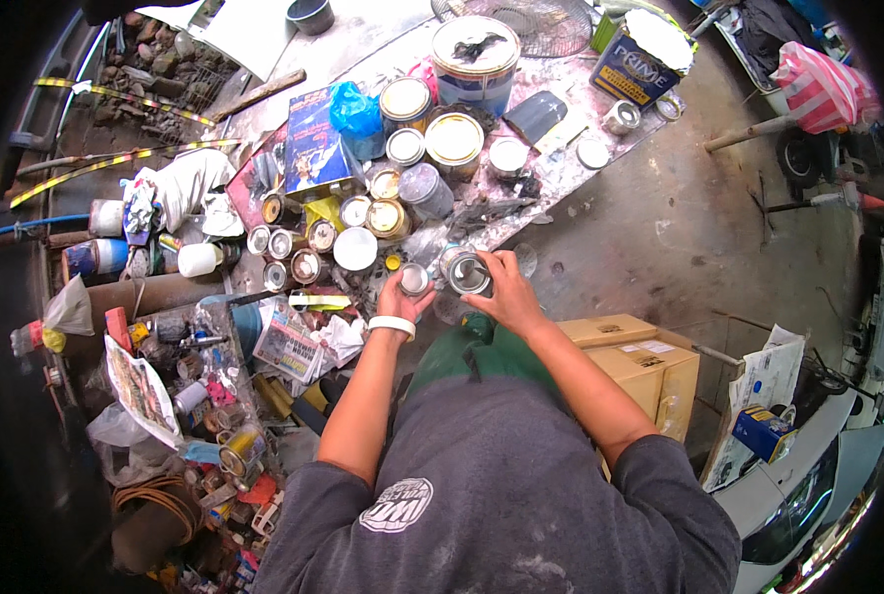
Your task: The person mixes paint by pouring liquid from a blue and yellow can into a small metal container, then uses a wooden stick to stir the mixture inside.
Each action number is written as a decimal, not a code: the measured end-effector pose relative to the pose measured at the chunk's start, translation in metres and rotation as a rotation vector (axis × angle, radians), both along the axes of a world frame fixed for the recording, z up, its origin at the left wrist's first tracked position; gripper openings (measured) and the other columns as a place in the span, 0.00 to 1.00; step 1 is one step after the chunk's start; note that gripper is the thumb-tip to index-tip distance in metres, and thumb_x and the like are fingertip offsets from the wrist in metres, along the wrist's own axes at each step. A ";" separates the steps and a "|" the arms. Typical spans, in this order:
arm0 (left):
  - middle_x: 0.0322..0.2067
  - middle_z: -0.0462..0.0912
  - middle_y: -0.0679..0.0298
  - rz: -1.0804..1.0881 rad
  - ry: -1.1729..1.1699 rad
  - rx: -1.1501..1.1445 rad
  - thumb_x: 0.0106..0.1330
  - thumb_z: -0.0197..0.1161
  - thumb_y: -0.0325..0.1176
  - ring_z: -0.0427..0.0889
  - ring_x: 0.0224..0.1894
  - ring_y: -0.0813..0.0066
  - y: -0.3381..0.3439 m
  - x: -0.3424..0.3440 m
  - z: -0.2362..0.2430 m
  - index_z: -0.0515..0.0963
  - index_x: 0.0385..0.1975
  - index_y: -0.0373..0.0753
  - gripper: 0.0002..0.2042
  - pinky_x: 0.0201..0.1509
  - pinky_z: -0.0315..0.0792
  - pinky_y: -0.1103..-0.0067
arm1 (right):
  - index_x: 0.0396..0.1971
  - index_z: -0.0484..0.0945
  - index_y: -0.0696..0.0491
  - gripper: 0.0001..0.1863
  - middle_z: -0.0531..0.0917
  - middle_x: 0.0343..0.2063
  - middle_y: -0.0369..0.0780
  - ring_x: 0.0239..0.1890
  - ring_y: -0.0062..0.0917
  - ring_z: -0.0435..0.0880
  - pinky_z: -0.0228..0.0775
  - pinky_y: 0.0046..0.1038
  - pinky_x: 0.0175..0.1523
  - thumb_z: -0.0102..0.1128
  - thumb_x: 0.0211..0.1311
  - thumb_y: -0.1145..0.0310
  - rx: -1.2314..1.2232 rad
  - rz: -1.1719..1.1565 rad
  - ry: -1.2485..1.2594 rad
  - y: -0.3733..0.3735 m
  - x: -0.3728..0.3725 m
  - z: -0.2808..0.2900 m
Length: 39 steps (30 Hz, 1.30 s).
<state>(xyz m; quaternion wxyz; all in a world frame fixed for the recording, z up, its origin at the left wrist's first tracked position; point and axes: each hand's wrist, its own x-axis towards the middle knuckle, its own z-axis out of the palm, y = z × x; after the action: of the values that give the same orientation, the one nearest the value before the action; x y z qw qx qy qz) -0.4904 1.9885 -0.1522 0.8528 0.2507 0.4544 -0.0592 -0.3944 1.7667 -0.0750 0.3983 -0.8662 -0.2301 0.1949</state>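
My left hand [398,304], with a white band at its wrist, is closed on a small round silvery lid [414,278]. Just right of it, my right hand [514,294] grips an open metal tin [452,260] by its side, fingers curled over the rim. Something dark shows inside the tin; what it is I cannot make out. A white round lid [355,248] tops a container beyond my left hand, near a small yellow cap [393,262]. Behind both hands, several paint cans crowd the table, among them a lidded grey plastic tub [426,188].
A large paint pail [475,61] stands at the back of the stained table [600,183]. Cardboard boxes [650,371] sit by my right side. A cluttered shelf of tins and rags lies left, with newspaper [292,342]. A silver car [808,485] is at the lower right.
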 end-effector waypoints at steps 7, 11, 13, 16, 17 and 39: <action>0.60 0.67 0.50 0.014 0.240 0.320 0.70 0.55 0.47 0.80 0.50 0.53 -0.019 -0.005 -0.003 0.58 0.65 0.37 0.30 0.47 0.80 0.63 | 0.60 0.67 0.52 0.40 0.70 0.49 0.44 0.48 0.41 0.78 0.74 0.38 0.49 0.77 0.46 0.60 -0.033 -0.059 -0.039 -0.018 0.015 0.009; 0.49 0.72 0.53 -0.069 0.233 0.954 0.66 0.62 0.39 0.78 0.42 0.65 -0.025 -0.042 0.015 0.64 0.60 0.31 0.27 0.42 0.77 0.70 | 0.59 0.67 0.52 0.39 0.70 0.51 0.44 0.48 0.42 0.78 0.73 0.39 0.49 0.77 0.47 0.59 -0.034 -0.043 -0.090 -0.015 0.019 0.009; 0.47 0.72 0.51 -0.075 0.321 1.358 0.63 0.64 0.40 0.75 0.44 0.62 -0.009 -0.058 0.014 0.65 0.60 0.31 0.29 0.49 0.73 0.68 | 0.59 0.67 0.52 0.39 0.70 0.51 0.45 0.49 0.43 0.78 0.74 0.40 0.49 0.76 0.48 0.58 -0.035 -0.032 -0.087 -0.013 0.019 0.009; 0.51 0.72 0.46 -0.196 0.684 1.592 0.62 0.66 0.44 0.73 0.51 0.56 0.030 -0.080 -0.005 0.64 0.61 0.31 0.33 0.56 0.68 0.66 | 0.59 0.66 0.53 0.39 0.69 0.52 0.46 0.50 0.46 0.78 0.73 0.42 0.50 0.75 0.49 0.56 -0.045 -0.013 -0.063 -0.015 0.022 0.018; 0.52 0.72 0.45 -0.250 0.726 1.567 0.62 0.66 0.47 0.74 0.52 0.55 0.044 -0.087 -0.019 0.63 0.63 0.30 0.35 0.57 0.68 0.66 | 0.59 0.66 0.53 0.39 0.70 0.52 0.46 0.50 0.46 0.78 0.73 0.42 0.51 0.75 0.49 0.56 -0.040 -0.016 -0.079 -0.018 0.024 0.026; 0.36 0.79 0.64 0.312 0.201 0.708 0.58 0.61 0.28 0.77 0.34 0.73 0.029 -0.090 0.062 0.65 0.60 0.37 0.27 0.41 0.74 0.77 | 0.54 0.69 0.55 0.36 0.71 0.51 0.49 0.50 0.48 0.79 0.73 0.43 0.51 0.74 0.49 0.52 -0.224 -0.548 -0.312 -0.103 0.361 0.021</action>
<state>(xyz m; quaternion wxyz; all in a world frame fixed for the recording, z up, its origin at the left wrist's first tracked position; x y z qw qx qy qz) -0.5801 2.0177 -0.0899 0.6634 0.4502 0.5606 0.2071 -0.0339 1.6640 -0.0537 0.2982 -0.9537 -0.0238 -0.0303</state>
